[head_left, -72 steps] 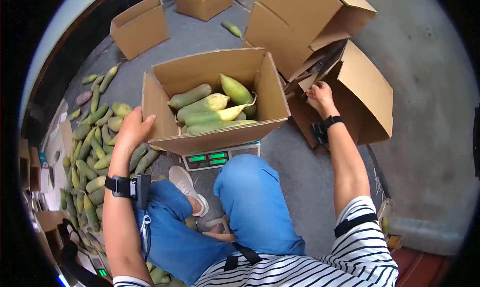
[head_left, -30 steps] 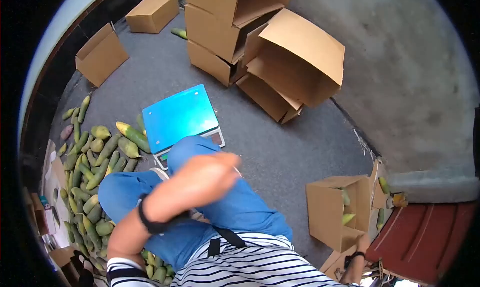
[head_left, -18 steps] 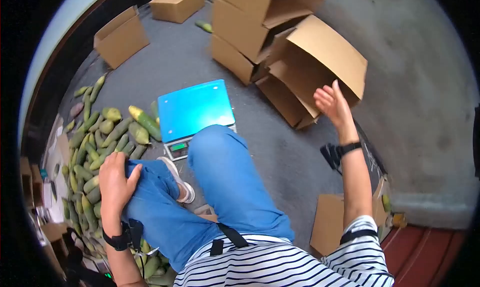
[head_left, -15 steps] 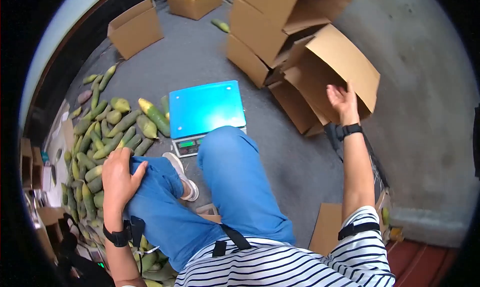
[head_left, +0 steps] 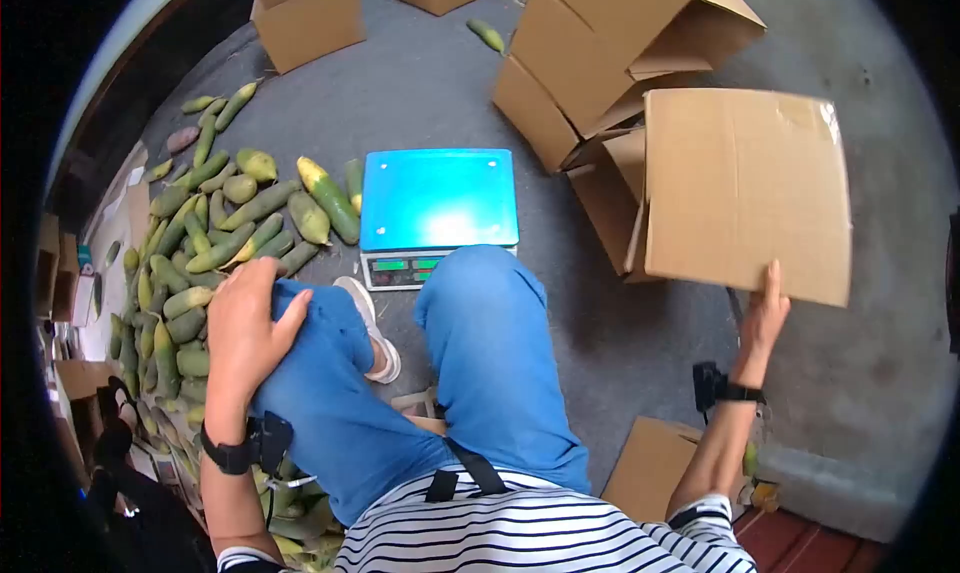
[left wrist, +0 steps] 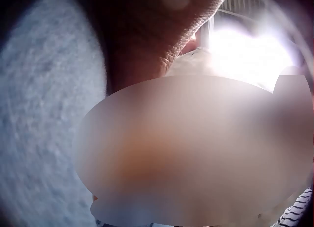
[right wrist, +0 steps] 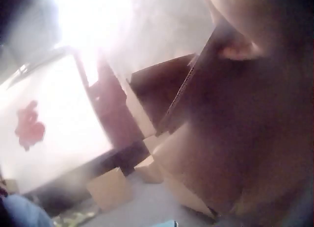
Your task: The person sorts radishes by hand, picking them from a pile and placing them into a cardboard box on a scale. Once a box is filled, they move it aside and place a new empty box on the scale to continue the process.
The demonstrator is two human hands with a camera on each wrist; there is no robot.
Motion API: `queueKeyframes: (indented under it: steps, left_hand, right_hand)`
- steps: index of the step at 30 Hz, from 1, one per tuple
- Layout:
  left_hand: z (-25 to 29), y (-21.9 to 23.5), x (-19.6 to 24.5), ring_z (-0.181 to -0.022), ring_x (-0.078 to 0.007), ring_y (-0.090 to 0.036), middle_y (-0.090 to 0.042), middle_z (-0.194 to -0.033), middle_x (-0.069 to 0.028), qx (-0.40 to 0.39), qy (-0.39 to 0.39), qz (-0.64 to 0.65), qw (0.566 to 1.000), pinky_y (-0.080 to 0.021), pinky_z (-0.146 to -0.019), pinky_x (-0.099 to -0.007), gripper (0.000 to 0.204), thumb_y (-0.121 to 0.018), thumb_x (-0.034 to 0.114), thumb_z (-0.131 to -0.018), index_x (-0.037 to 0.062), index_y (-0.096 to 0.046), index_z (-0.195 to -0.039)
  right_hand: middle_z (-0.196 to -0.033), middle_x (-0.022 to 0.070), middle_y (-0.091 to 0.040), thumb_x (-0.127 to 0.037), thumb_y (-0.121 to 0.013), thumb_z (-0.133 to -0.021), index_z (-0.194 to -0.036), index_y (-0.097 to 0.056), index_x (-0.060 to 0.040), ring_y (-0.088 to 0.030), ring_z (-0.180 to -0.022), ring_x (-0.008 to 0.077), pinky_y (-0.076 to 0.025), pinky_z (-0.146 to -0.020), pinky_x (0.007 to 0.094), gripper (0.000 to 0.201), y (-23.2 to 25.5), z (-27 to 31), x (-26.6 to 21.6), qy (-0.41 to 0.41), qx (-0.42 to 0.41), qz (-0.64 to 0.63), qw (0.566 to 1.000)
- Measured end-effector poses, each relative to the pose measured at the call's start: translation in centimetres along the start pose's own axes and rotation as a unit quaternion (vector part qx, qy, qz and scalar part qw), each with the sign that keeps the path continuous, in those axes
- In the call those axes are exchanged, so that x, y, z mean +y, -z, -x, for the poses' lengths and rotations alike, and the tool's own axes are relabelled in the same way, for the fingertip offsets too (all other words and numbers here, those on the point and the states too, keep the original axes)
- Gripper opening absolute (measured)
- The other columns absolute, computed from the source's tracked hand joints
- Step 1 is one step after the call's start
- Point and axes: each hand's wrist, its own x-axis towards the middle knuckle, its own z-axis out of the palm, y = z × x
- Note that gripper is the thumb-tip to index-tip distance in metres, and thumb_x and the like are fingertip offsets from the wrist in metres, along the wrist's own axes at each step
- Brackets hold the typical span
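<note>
My right hand (head_left: 765, 318) grips the lower edge of an empty-looking cardboard box (head_left: 745, 188), one finger straight along its outer face. This box is tilted up beside the stacked boxes. In the right wrist view its cut cardboard edge (right wrist: 184, 92) runs up to a fingertip. My left hand (head_left: 250, 323) rests on my bent left knee, thumb spread, holding nothing. The left wrist view is mostly blurred, with blue denim (left wrist: 49, 114) at its left. Between the hands, a digital scale with a bare blue platform (head_left: 438, 198) stands before my right knee, its green displays lit.
Green radishes (head_left: 190, 303) lie in a large pile on the left. Stacked cardboard boxes (head_left: 570, 58) stand at the back right against the grey wall (head_left: 860, 153). Another carton (head_left: 655, 468) sits by my right side, and an open box (head_left: 308, 23) stands at the back left.
The box of radishes left the scale and went to the floor at my right. My left hand returned to my knee. My right hand reached the stack and took hold of a box.
</note>
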Motion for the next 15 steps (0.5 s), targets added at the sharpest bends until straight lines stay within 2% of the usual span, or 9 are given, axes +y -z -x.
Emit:
queueKeyframes:
  steps: [1, 3, 4, 7, 8, 10, 11, 13, 15]
  left_hand:
    - [0.1, -0.1, -0.1, -0.078, -0.0351, -0.054, -0.055, -0.079, -0.0165, -0.001, 0.006, -0.005, 1.0, -0.042, -0.068, -0.0422, 0.029, -0.068, 0.023, -0.073, 0.001, -0.052, -0.085]
    - [0.1, -0.4, -0.3, -0.076, -0.0354, -0.053, -0.055, -0.078, -0.0164, 0.018, -0.021, 0.002, 1.0, -0.042, -0.068, -0.0428, 0.029, -0.068, 0.024, -0.073, 0.0013, -0.051, -0.082]
    - [0.1, -0.4, -0.3, -0.076, -0.035, -0.054, -0.055, -0.078, -0.0158, 0.017, -0.024, -0.001, 1.0, -0.042, -0.068, -0.0427, 0.03, -0.068, 0.025, -0.073, 0.0014, -0.051, -0.082]
    - [0.3, -0.1, -0.4, -0.085, -0.0352, -0.056, -0.059, -0.087, -0.0161, -0.019, 0.003, -0.009, 1.0, -0.044, -0.075, -0.0416, 0.032, -0.066, 0.026, -0.075, 0.0016, -0.056, -0.093]
    - [0.4, -0.1, -0.4, -0.083, -0.0351, -0.057, -0.059, -0.086, -0.0159, -0.008, -0.004, -0.007, 1.0, -0.044, -0.074, -0.0415, 0.031, -0.066, 0.026, -0.076, 0.0021, -0.056, -0.094]
    - [0.5, 0.0, -0.4, -0.083, -0.0349, -0.057, -0.06, -0.086, -0.0159, -0.007, 0.004, 0.004, 1.0, -0.045, -0.074, -0.0415, 0.031, -0.065, 0.026, -0.076, 0.0021, -0.056, -0.093]
    - [0.6, 0.1, -0.6, -0.082, -0.0348, -0.057, -0.06, -0.086, -0.0158, -0.008, 0.004, 0.015, 1.0, -0.045, -0.074, -0.0414, 0.031, -0.065, 0.026, -0.077, 0.0022, -0.056, -0.093]
    - [0.7, -0.1, -0.9, -0.082, -0.0346, -0.057, -0.06, -0.087, -0.0162, 0.004, 0.005, 0.017, 1.0, -0.045, -0.073, -0.0415, 0.03, -0.065, 0.026, -0.077, 0.002, -0.056, -0.093]
    - [0.7, 0.0, -1.1, -0.082, -0.0345, -0.058, -0.061, -0.088, -0.0165, -0.004, 0.01, 0.029, 1.0, -0.045, -0.073, -0.0415, 0.03, -0.064, 0.027, -0.078, 0.0018, -0.056, -0.093]
  right_hand:
    - [-0.087, -0.0025, -0.056, -0.02, -0.061, -0.089, -0.093, -0.062, 0.0002, -0.048, -0.073, 0.0078, -0.039, -0.065, 0.0208, 0.021, -0.3, 1.9, -1.5, 0.025, -0.012, 0.011, 1.0]
    - [-0.084, -0.003, -0.057, -0.02, -0.06, -0.089, -0.091, -0.063, 0.0022, -0.049, -0.073, 0.0068, -0.04, -0.065, 0.0221, 0.023, -2.2, 5.1, -5.1, 0.175, -0.02, 0.1, 0.979]
    - [-0.101, 0.0042, -0.063, -0.014, -0.058, -0.09, -0.107, -0.06, 0.0028, -0.056, -0.09, 0.0092, -0.043, -0.08, 0.0221, 0.025, -0.4, 5.2, -6.1, 0.157, -0.127, 0.176, 0.964]
    - [-0.087, 0.0011, -0.063, -0.011, -0.061, -0.087, -0.093, -0.064, 0.0008, -0.055, -0.08, 0.0096, -0.043, -0.073, 0.0249, 0.013, -2.5, 6.6, -7.5, 0.231, -0.144, 0.133, 0.953]
    - [-0.086, 0.0046, -0.065, -0.005, -0.065, -0.082, -0.091, -0.064, 0.0006, -0.056, -0.079, 0.0098, -0.044, -0.072, 0.0243, 0.011, -4.5, 7.4, -8.1, 0.225, -0.156, 0.117, 0.955]
    - [-0.085, 0.0086, -0.065, -0.003, -0.068, -0.076, -0.09, -0.064, 0.0005, -0.06, -0.077, 0.0139, -0.045, -0.07, 0.0257, 0.015, -9.9, 8.6, -10.2, 0.27, -0.303, 0.227, 0.885]
    - [-0.083, 0.0118, -0.063, -0.004, -0.069, -0.074, -0.09, -0.063, 0.0003, -0.061, -0.075, 0.0213, -0.047, -0.067, 0.0288, 0.018, -12.7, 9.0, -9.8, 0.365, -0.345, 0.276, 0.82]
    - [-0.081, 0.0139, -0.06, -0.007, -0.069, -0.076, -0.091, -0.059, -0.0003, -0.058, -0.072, 0.03, -0.047, -0.064, 0.0338, 0.019, -18.5, 9.7, -8.2, 0.391, -0.439, 0.219, 0.779]
    - [-0.083, 0.0152, -0.061, -0.012, -0.067, -0.077, -0.092, -0.058, -0.0022, -0.06, -0.075, 0.0331, -0.049, -0.064, 0.0372, 0.02, -23.2, 9.9, -5.6, 0.414, -0.465, 0.222, 0.751]
